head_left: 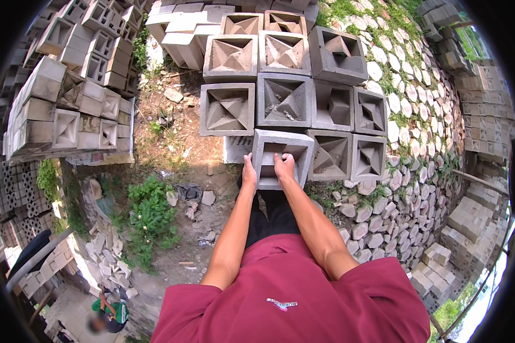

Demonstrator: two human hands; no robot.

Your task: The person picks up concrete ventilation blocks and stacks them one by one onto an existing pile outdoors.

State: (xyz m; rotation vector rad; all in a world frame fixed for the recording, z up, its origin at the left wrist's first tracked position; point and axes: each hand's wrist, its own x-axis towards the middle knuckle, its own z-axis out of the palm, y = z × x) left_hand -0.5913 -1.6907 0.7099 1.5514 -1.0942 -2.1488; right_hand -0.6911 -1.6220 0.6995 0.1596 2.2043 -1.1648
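I hold a square grey concrete vent block (pixel 280 153) with a recessed centre, out in front of my body. My left hand (pixel 249 171) grips its left side. My right hand (pixel 284 166) hooks over its lower inner edge. The block sits at the front of a stack of like blocks (pixel 284 97), touching the row behind it. Both forearms reach up from my red shirt.
More grey blocks are piled at the left (pixel 68 103) and at the far right (pixel 486 114). A slope of pale paving stones (pixel 412 143) with grass runs on the right. Rubble and weeds (pixel 151 214) lie on the dirt at the left. Another person (pixel 109 311) crouches at the lower left.
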